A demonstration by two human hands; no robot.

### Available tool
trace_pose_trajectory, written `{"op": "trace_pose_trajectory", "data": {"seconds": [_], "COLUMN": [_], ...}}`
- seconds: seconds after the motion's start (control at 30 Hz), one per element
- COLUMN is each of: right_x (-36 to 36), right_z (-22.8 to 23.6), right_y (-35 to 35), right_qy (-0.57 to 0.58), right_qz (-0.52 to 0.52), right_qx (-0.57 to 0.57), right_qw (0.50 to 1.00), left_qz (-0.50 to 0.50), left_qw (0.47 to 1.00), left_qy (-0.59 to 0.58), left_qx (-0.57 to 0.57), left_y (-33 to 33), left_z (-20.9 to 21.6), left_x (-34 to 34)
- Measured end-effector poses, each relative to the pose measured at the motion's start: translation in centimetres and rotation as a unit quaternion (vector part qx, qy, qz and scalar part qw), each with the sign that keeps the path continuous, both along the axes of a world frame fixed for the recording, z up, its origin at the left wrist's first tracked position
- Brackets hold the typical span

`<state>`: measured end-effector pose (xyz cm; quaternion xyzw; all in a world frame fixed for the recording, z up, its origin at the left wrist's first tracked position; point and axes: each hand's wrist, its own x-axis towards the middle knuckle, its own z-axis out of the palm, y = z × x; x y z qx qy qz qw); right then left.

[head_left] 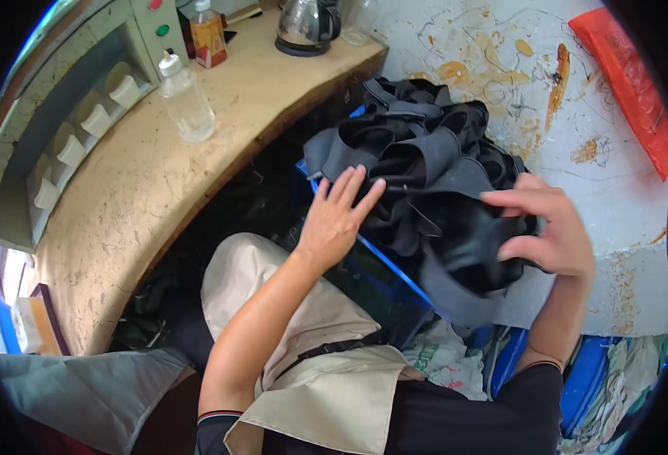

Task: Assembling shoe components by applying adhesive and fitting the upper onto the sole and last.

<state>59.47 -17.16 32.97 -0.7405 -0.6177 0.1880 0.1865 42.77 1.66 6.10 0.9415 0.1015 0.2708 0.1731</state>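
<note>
A heap of looped, dark grey and black pieces (425,144), resembling shoe uppers, rises above the blue rim of a crate (391,262). My left hand (332,220) lies on the near left side of the heap, its fingers spread and holding nothing. At the right end, my right hand (554,231) has its thumb and fingers curved around the edge of one black looped piece (463,250). That piece is blurred by motion and hangs toward the crate's near corner. Some of the right fingers are hidden behind it.
A curved worn bench (152,182) runs along the left, bearing a clear squeeze bottle (187,106), a drink bottle (208,38) and a glass pot (303,26). A stained white surface (599,205) with a red bag (630,91) lies right. White plastic bags (447,360) lie below.
</note>
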Motion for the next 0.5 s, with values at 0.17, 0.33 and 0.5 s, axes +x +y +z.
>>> {"op": "trace_pose_trajectory", "data": {"seconds": [0.17, 0.33, 0.5], "right_x": [7.4, 11.6, 8.1], "right_z": [1.6, 4.3, 13.1], "right_y": [-2.0, -4.0, -6.3], "right_qy": [0.224, 0.230, 0.010], "right_qz": [-0.012, -0.057, -0.212], "right_qx": [0.102, 0.363, 0.322], "right_qw": [0.969, 0.901, 0.923], "left_qz": [0.005, -0.023, -0.030], "left_qw": [0.999, 0.999, 0.990], "left_qy": [0.004, -0.026, -0.082], "left_qx": [0.032, 0.012, -0.108], "left_y": [1.1, 2.0, 0.0], "left_z": [1.5, 3.5, 10.4], "left_x": [-0.2, -1.5, -6.9]}}
